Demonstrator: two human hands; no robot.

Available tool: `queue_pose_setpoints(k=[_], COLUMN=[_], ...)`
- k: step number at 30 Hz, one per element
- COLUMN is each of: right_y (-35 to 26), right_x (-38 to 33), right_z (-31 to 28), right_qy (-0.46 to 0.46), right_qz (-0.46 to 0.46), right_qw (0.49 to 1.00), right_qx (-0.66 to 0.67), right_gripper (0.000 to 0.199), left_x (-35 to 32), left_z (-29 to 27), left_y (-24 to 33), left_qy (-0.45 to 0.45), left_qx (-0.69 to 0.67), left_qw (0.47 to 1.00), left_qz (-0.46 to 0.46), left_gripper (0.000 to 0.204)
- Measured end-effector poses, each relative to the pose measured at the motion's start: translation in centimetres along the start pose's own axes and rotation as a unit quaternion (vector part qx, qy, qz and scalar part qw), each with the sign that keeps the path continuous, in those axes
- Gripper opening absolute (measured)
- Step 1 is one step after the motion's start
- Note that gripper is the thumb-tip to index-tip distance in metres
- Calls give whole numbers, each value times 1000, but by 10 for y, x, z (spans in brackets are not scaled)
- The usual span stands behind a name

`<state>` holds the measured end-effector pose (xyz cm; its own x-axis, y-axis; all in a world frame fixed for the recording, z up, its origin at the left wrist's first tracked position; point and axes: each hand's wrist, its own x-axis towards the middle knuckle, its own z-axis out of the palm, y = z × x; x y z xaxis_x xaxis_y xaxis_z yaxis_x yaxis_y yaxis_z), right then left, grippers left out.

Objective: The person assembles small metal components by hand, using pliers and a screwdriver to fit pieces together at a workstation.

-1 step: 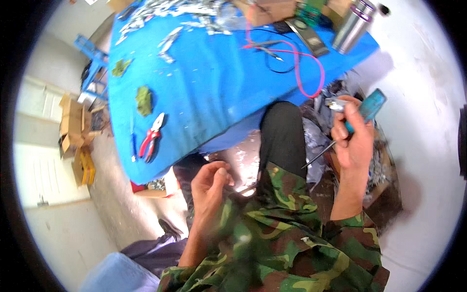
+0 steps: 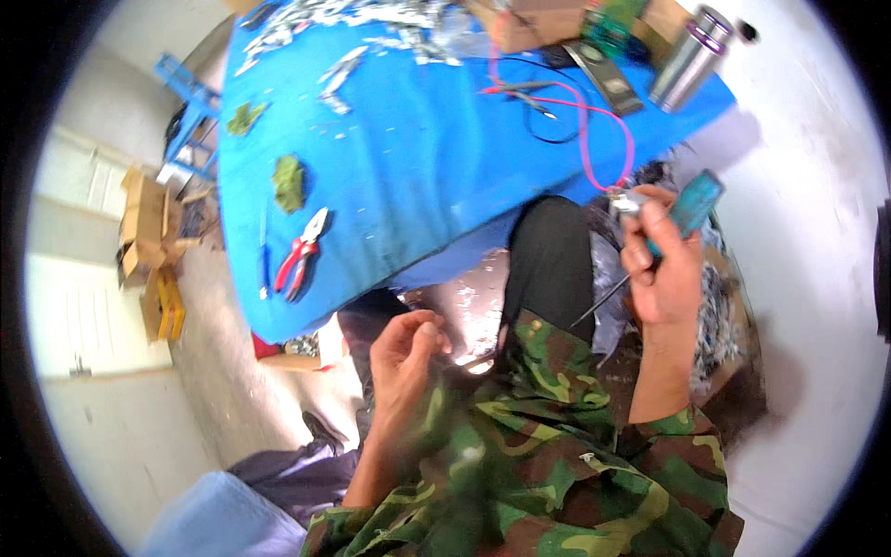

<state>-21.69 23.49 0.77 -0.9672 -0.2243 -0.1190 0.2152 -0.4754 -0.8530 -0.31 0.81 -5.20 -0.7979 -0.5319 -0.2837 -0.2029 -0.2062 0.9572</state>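
My right hand (image 2: 666, 269) is closed around a screwdriver with a translucent teal handle (image 2: 696, 204). Its dark shaft points down and left past my knee. The thumb and forefinger of that hand also pinch a small shiny metal piece (image 2: 628, 202), whose kind I cannot make out. My left hand (image 2: 404, 357) hovers above my lap with its fingers curled and the thumb against them; whatever may be inside is hidden. On the blue-covered table (image 2: 418, 176) lie red-handled pliers (image 2: 302, 255) and a thin blue-handled tool (image 2: 264, 269).
Many silvery metal parts (image 2: 353, 14) are heaped at the table's far side. A steel flask (image 2: 691, 60), a pink cable (image 2: 633, 148) and green crumpled scraps (image 2: 289, 183) lie or stand on the cloth. Below right is a box of metal pieces (image 2: 719, 325); cartons (image 2: 144, 223) sit left.
The whole view has shifted slightly, so the table appears a little lower and further right. My right hand, with the screwdriver and metal piece, has moved slightly left and down.
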Motion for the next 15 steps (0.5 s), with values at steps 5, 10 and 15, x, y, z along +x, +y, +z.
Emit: queue_pose_setpoints(k=[5, 10, 15], right_y=[72, 118, 148], right_x=[-26, -74, -86], right_z=[81, 149, 157], right_qy=[-185, -437, -469], right_qz=[148, 120, 109], right_qw=[965, 856, 805], right_qx=[-116, -251, -347], right_gripper=[18, 18, 26], left_x=[-22, -34, -49], left_z=[-44, -73, -98], left_y=[-7, -4, -17], left_qy=[81, 64, 63], left_qx=[-21, -130, -148], left_qw=[997, 989, 987], left_qz=[4, 19, -17], left_gripper=[32, 38, 28])
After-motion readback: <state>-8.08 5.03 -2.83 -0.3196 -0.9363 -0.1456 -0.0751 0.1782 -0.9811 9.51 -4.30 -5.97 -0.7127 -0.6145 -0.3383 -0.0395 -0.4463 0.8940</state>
